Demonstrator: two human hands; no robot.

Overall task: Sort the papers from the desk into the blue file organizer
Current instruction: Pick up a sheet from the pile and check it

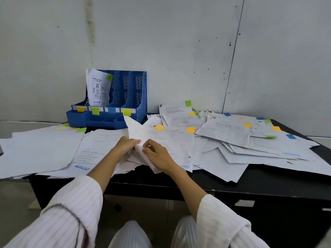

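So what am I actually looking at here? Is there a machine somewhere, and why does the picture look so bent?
There is no machine. A person wears a wide-angle camera on the head, which looks forward and down, so you see their own arms; the wide lens bends the edges.

The left hand and the right hand both grip a creased white sheet, raised off the pile.

Below is a black desk strewn with loose papers, many carrying yellow, green or blue sticky tabs.

At the back left, by the wall, stands the blue file organizer. Its slots bear coloured tabs on the front, and one printed page with a green tab already stands in a left-hand slot.

The job appears to be matching papers to slots.
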